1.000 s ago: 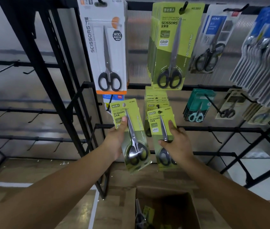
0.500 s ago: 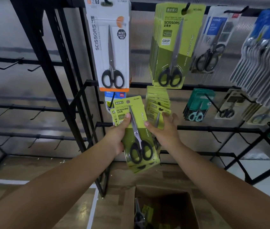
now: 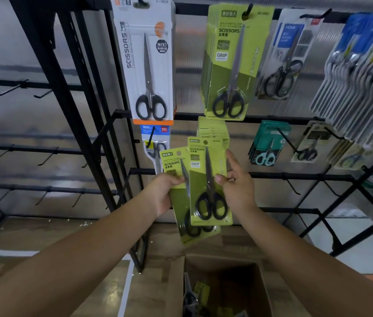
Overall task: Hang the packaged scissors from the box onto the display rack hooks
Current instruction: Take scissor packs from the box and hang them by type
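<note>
Right hand lifts one green pack off the left hand's stack, toward the hook.

At centre left, the left hand (image 3: 162,193) grips the remaining green scissor packs (image 3: 177,177) by their left edge, thumb curled over the front; half a second ago it held the whole stack alone. Just right of it, the right hand (image 3: 238,188) now pinches the front pack (image 3: 208,179) at its right edge, index finger extended upward, and has raised it so its hang hole sits near the matching green packs on the hook (image 3: 213,131) just above. Whether the hole is on the hook yet cannot be told; that is likely the next step. At bottom centre the cardboard box (image 3: 256,277) holds more packs.
</note>
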`<action>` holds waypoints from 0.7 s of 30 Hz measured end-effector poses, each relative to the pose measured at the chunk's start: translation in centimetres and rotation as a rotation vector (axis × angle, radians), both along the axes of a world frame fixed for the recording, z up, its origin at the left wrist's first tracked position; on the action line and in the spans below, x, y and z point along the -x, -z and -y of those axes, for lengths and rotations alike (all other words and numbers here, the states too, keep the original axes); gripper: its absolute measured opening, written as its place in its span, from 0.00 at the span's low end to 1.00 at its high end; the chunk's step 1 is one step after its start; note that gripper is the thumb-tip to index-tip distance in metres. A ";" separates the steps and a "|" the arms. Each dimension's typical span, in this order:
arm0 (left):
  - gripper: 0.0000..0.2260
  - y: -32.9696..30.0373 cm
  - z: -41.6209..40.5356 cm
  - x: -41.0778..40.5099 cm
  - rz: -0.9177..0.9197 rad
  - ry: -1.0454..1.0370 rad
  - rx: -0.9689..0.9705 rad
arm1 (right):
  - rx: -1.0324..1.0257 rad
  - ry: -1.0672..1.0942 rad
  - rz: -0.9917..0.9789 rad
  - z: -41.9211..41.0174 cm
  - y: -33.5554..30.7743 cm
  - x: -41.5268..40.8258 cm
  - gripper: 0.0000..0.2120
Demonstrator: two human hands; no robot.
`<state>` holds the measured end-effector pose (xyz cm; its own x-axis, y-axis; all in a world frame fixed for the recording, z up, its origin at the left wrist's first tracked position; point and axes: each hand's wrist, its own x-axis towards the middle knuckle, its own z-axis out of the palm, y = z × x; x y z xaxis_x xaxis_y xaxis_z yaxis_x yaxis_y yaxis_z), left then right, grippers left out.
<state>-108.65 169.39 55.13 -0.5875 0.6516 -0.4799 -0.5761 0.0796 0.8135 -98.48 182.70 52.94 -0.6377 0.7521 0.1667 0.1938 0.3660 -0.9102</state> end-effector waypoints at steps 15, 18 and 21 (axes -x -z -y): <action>0.18 -0.2 1.8 1.1 -0.129 -0.169 0.064 | -0.201 -0.102 0.735 -3.0 -1.4 3.1 0.34; 0.15 -0.1 1.7 1.1 -0.139 -0.200 0.046 | -0.270 -0.142 0.441 -1.2 -2.0 2.7 0.30; 0.11 -0.1 1.2 0.5 -0.189 -0.112 -0.030 | 0.055 -0.409 0.084 1.8 -1.9 1.4 0.35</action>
<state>-109.17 168.21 55.26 -0.7350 0.5894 -0.3352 -0.4167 -0.0027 0.9091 -99.86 180.91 54.82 -0.8951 0.4407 0.0681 0.1170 0.3796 -0.9177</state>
